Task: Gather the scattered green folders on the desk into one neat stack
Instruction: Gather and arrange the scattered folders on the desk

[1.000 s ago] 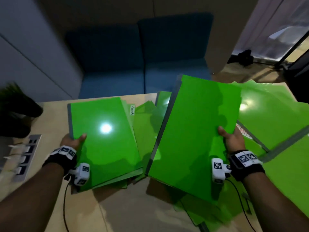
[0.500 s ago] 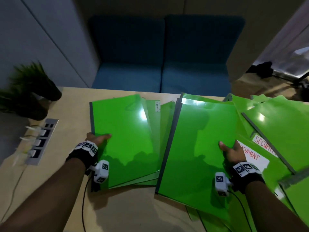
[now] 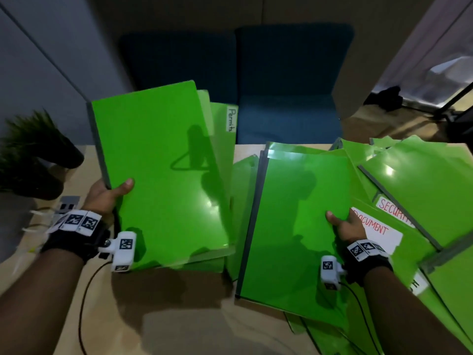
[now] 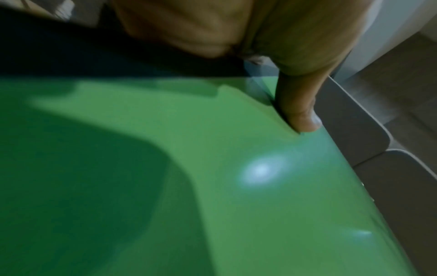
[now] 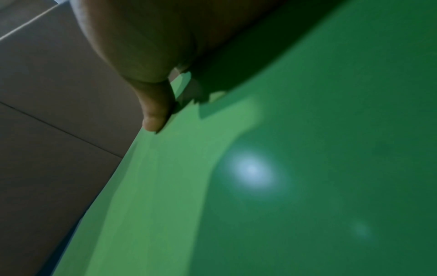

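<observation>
My left hand point(image 3: 110, 193) grips a small stack of green folders point(image 3: 158, 170) by its left edge, thumb point(image 4: 298, 112) on top. The stack is tilted up off the desk; a lower folder shows a "Permits" label point(image 3: 232, 118). My right hand point(image 3: 343, 224) holds a second green folder point(image 3: 294, 221) with a grey spine by its right edge, thumb point(image 5: 153, 114) on the cover. It lies low over the desk. More green folders point(image 3: 419, 180) lie scattered at the right, with "SECURITY" and "DOCUMENT" labels point(image 3: 376, 226).
The wooden desk point(image 3: 163, 316) shows bare in front of me. A dark potted plant point(image 3: 30, 155) and a power socket strip point(image 3: 66, 203) are at the left. A blue sofa point(image 3: 256, 93) stands behind the desk. Cables run from both wrist cameras.
The left stack has been lifted and tilted up from the desk. The right folder came down from its raised tilt and now lies nearly flat over the desk.
</observation>
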A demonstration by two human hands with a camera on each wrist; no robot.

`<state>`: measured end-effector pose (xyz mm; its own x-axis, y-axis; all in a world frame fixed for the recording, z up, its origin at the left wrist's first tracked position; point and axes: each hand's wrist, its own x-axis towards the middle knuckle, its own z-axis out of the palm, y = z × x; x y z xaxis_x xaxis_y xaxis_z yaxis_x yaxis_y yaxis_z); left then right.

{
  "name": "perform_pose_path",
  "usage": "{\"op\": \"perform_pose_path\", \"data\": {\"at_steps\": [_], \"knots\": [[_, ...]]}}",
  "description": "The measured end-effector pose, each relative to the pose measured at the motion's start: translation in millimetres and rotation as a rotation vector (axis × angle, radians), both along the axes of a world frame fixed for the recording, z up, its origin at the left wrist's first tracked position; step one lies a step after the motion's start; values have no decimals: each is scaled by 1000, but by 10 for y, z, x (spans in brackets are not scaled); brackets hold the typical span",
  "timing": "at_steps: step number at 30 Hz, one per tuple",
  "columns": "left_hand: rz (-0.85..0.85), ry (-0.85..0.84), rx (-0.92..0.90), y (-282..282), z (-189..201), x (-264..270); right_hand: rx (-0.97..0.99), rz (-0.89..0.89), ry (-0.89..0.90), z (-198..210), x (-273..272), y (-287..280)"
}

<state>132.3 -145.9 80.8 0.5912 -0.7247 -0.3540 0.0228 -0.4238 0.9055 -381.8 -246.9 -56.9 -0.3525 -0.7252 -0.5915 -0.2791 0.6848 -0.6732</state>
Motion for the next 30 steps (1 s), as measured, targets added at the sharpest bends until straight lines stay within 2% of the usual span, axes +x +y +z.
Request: {"op": "perform_pose_path", "data": {"at_steps": [5,7,10,13,19,23,25,26,28,30], "knots": [[-132,187,18,-246,-415,-902,-17,15,-28,58,22,3],[-185,198,54,-305,-614,-1329,-14,26,-34,65,17,3],[-288,12,200,-381,-816,-1824,-4,42,-51,171,31,15],[-320,-54,315,-423,-952,-2134,-3,68,-55,253,35,19],[-503,-370,565,-425,-1091,-2408,-61,195,-32,357,38,25],[-622,-390,490,-362,-1164,-2408,-78,271,-122,460,54,46],[-670,-327,442,-339,-1130,-2438,-81,271,-156,499,91,87],[-631,-264,431,-345,-1131,-2435,-98,263,-166,527,113,122],[-436,-131,381,-363,-1075,-2356,-116,237,-213,505,132,196],[-256,-2,325,-356,-1036,-2176,-102,217,-335,562,184,278]]}}
